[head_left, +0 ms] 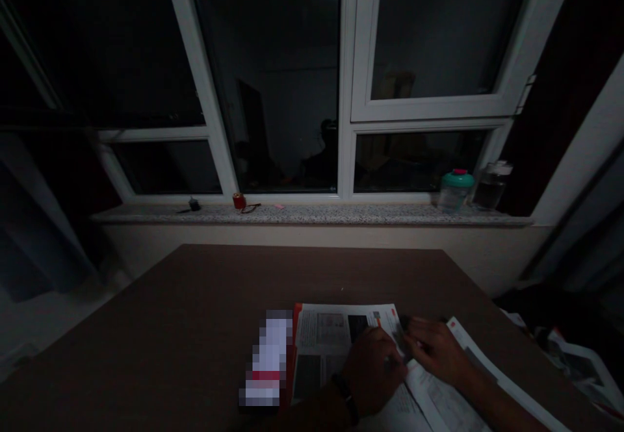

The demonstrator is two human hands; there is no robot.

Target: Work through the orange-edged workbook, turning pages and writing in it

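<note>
Printed pages with pictures and a red edge, seemingly an open book (312, 328), lie at the table's near side. My left hand (373, 370), with a dark band at its wrist, rests over the pages with its fingers curled; what they hold, if anything, is hidden. Just right of it, my right hand (433, 347) has bent fingers close to the left fingertips, at the page edge. Its fingertips are dim and blurred. More printed paper (492, 380) lies beneath the right forearm. Left of the pages is a blurred-out white and red rectangle (268, 360).
The brown table (195, 315) stands before a windowsill (341, 214). On the sill are a teal-lidded container (455, 191), a clear container (491, 188), a red object (238, 201) and a small dark bottle (194, 204). Papers (580, 360) lie at the far right.
</note>
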